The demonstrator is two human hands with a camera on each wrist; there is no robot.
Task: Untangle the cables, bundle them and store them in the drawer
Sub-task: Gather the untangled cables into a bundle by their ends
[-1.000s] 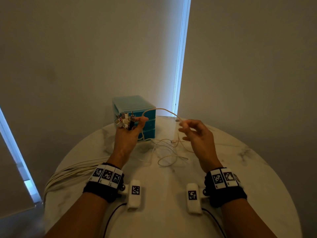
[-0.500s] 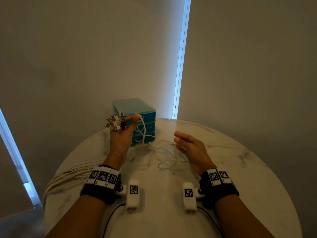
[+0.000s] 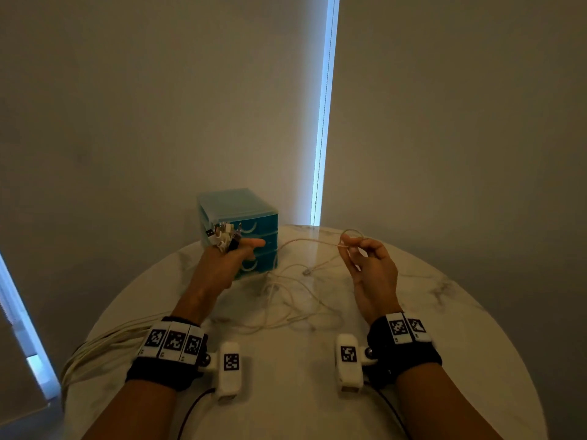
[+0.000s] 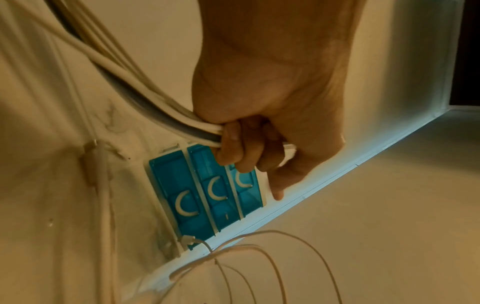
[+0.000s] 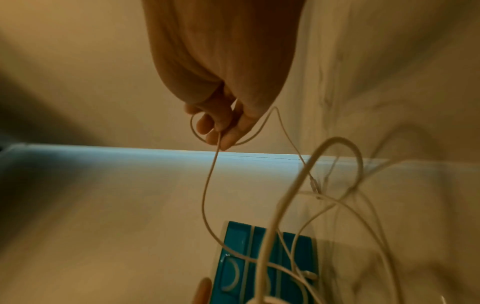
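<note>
My left hand [image 3: 230, 254] is raised in front of the teal drawer unit [image 3: 244, 214] and grips a bundle of white cables [image 4: 145, 98]; their plug ends [image 3: 222, 236] stick up out of the fist. The bundle trails back over the table's left edge [image 3: 95, 347]. My right hand [image 3: 355, 249] is lifted at mid-right and pinches a thin white cable [image 5: 210, 174] between thumb and fingertips, a small loop above the pinch. That thin cable runs down to a loose tangle [image 3: 295, 296] on the table between my hands. All three drawers [image 4: 207, 191] look closed.
The round marble table [image 3: 444, 328] stands against a plain wall, with a bright vertical window strip [image 3: 324, 122] behind it. The drawer unit sits at the table's far edge, left of centre. Wrist camera units [image 3: 230, 369] hang over the table's near part.
My right hand went from open and low over the tangle to raised and pinching the thin cable. The left hand with its bundle shifted slightly right, in front of the drawers.
</note>
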